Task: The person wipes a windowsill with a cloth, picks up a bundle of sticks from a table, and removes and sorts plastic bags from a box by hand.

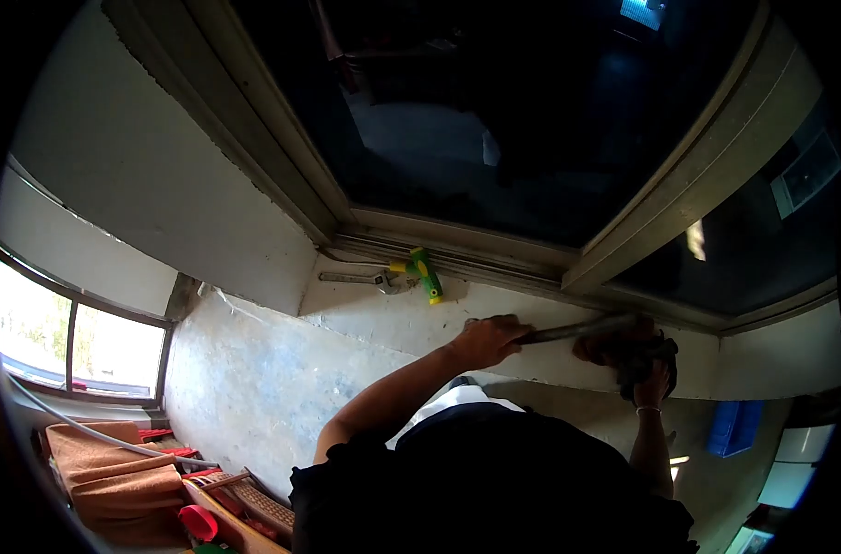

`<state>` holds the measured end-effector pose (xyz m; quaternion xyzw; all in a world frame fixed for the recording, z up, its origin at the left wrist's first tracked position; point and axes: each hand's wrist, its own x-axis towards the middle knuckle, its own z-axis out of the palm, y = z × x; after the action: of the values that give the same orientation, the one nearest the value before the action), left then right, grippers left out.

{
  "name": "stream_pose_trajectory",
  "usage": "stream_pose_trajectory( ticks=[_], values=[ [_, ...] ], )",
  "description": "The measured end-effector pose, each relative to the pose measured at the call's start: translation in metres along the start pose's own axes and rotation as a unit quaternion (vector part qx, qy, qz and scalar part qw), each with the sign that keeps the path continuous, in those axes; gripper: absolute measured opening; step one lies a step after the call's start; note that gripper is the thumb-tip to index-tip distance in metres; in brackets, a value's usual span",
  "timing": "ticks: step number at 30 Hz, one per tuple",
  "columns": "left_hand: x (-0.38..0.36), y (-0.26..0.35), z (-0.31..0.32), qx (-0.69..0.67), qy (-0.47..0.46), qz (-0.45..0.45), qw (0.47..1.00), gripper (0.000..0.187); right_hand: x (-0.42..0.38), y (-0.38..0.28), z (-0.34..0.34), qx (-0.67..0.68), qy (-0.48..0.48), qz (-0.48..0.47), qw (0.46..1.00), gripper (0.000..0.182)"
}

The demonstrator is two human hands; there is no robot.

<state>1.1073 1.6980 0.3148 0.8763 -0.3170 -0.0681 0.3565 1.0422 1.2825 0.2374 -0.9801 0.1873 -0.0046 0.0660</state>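
Observation:
My left hand [492, 342] is closed around the near end of a long dark bar [573, 330], just above the white window ledge [522, 307]. To the right, my right hand [654, 383] is wrapped round a dark, crumpled cloth-like bundle [637, 355] at the bar's other end. Shadow hides the fingers in part and what lies inside the bundle. On the ledge, left of my hands, lie an adjustable wrench [357, 278] and a green and yellow tool [425, 275], with neither hand touching them.
The sliding window's frame [466, 238] runs behind the ledge. Below right is a blue container [734, 427]. At the lower left, an orange-brown cloth [115, 466] and a red round object [198, 523] lie near a bright window [78, 337].

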Motion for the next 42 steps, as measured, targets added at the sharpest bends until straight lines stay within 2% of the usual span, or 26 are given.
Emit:
stream_pose_trajectory(
  ticks=[2,4,6,8,10,12,13,17,22,26,28,33,35,36,38,40,42],
  values=[
    [-0.023,-0.008,-0.004,0.056,-0.038,-0.015,0.998,0.036,-0.001,0.002,0.002,-0.011,0.01,-0.005,1.0,0.054],
    [-0.05,-0.023,-0.011,0.24,-0.076,-0.029,0.967,0.034,-0.002,-0.006,-0.007,-0.013,-0.013,0.008,1.0,0.055],
    [-0.07,-0.036,-0.033,0.27,-0.147,-0.082,0.948,0.031,-0.002,-0.007,-0.008,-0.015,-0.034,0.02,0.999,0.057],
    [-0.096,-0.066,-0.046,0.288,-0.16,-0.127,0.936,0.031,-0.001,-0.003,-0.003,-0.01,-0.008,0.0,1.0,0.055],
    [-0.12,-0.09,-0.064,0.323,-0.116,-0.135,0.929,0.031,-0.003,-0.008,-0.009,-0.007,-0.014,0.005,1.0,0.054],
    [-0.15,-0.135,-0.065,0.284,-0.012,-0.104,0.953,0.032,-0.003,-0.011,-0.011,-0.006,-0.021,0.01,1.0,0.053],
    [-0.156,-0.136,-0.076,0.252,-0.002,-0.127,0.959,0.032,-0.002,-0.011,-0.012,-0.007,-0.022,0.011,1.0,0.051],
    [-0.172,-0.151,-0.091,0.257,-0.011,-0.157,0.954,0.035,-0.002,-0.012,-0.01,-0.019,-0.023,0.02,0.999,0.049],
    [-0.178,-0.165,-0.094,0.283,0.038,-0.185,0.94,0.04,0.0,-0.001,0.003,-0.02,0.003,0.014,1.0,0.05],
    [-0.191,-0.172,-0.099,0.302,0.004,-0.172,0.938,0.041,0.002,-0.002,0.006,-0.033,-0.007,0.041,0.999,0.052],
    [-0.195,-0.175,-0.103,0.305,0.041,-0.138,0.941,0.039,0.002,0.001,0.01,-0.026,0.008,0.034,0.999,0.052],
    [-0.192,-0.175,-0.105,0.273,-0.002,-0.203,0.94,0.034,0.0,0.002,0.008,-0.01,0.023,0.008,1.0,0.054],
    [-0.187,-0.17,-0.099,0.261,0.04,-0.261,0.929,0.029,-0.002,-0.001,0.004,-0.037,0.006,0.021,0.999,0.055],
    [-0.18,-0.161,-0.097,0.261,0.038,-0.26,0.929,0.029,-0.001,-0.002,0.001,-0.038,0.004,0.023,0.999,0.055],
    [-0.16,-0.138,-0.096,0.36,0.104,-0.131,0.918,0.026,0.0,-0.005,-0.002,-0.007,-0.008,0.026,1.0,0.057],
    [-0.149,-0.134,-0.088,0.359,0.103,-0.128,0.919,0.029,-0.004,-0.009,-0.002,-0.004,0.021,0.009,1.0,0.055],
    [-0.14,-0.135,-0.08,0.341,0.138,-0.174,0.913,0.029,-0.004,-0.005,-0.002,-0.003,0.053,-0.009,0.999,0.052]
  ],
)
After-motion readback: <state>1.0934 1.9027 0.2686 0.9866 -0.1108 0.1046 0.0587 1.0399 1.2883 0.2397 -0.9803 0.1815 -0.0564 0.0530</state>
